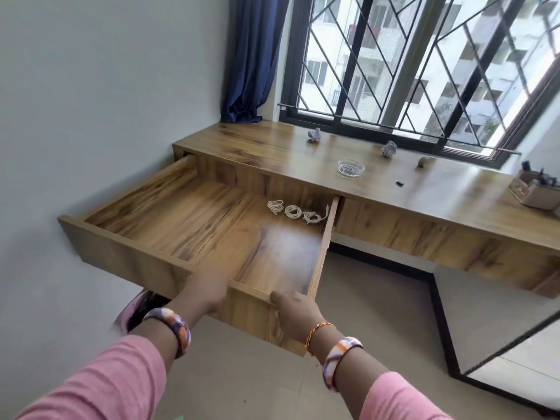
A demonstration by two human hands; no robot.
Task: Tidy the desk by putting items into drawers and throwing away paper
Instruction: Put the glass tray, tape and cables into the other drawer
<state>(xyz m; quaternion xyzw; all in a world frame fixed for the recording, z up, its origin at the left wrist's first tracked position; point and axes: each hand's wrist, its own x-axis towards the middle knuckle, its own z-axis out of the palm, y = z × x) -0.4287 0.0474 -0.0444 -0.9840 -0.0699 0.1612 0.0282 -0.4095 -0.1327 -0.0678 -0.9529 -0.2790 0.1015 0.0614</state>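
Note:
A wide wooden drawer (127, 262) stands pulled far out of the desk (272, 153) on its left side. Three coiled white cables (292, 211) lie at the drawer's back right. My left hand (206, 291) grips the drawer's front panel from above, fingers hidden inside. My right hand (295, 310) holds the same front edge near its right corner, thumb on top. Two crumpled paper balls (314, 134) (389, 148) sit on the desk near the window, with a glass ashtray (351, 168), a small brown lump (423, 161) and a tiny black object (400, 183).
A cardboard organiser box (533, 189) with dark items stands at the desk's right end. A blue curtain (251, 56) hangs at the back left beside a barred window (424, 62). A second, closed drawer front (424, 231) lies right of the open one. A mirror (515, 353) leans at lower right.

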